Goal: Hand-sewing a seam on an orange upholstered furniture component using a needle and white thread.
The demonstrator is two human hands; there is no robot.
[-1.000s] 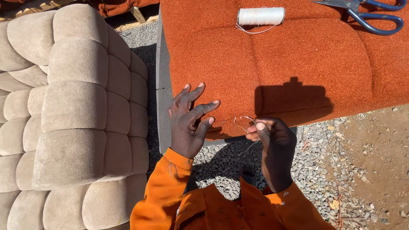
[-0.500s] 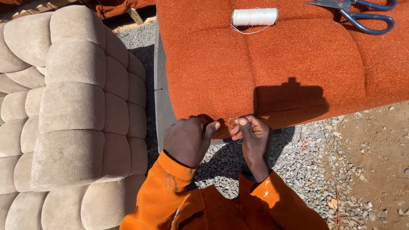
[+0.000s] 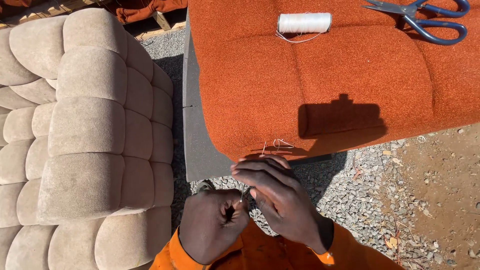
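Two cushions fill the scene: at nine o'clock a beige tufted cushion (image 3: 85, 135) takes up the left side; from twelve to three o'clock an orange tufted cushion (image 3: 320, 75) with a grey side panel (image 3: 192, 140) lies over gravel (image 3: 360, 190). Low at six o'clock the left hand (image 3: 212, 225) is curled into a loose fist, its fingers pressed together and pinching a thin needle (image 3: 243, 194) that rises between the two hands; just to its right the right hand (image 3: 275, 192) lies over it, fingers held close together and bent down, tips meeting the needle and the left hand; whether its tips truly grip the needle I cannot tell. Half a second ago both hands were up at the cushion's lower edge, fingertips meeting there; now they have drawn back toward the body and sit below that edge, over the gravel. A second ago the left hand's fingers were spread wide on the orange fabric; now they are closed. Loose white thread ends (image 3: 280, 145) stick out of the orange cushion's lower edge, just above the hands. At one o'clock a white spool of thread (image 3: 304, 22) rests on the orange cushion; at two o'clock blue-handled scissors (image 3: 425, 17) lie near the far corner; both keep their earlier places.
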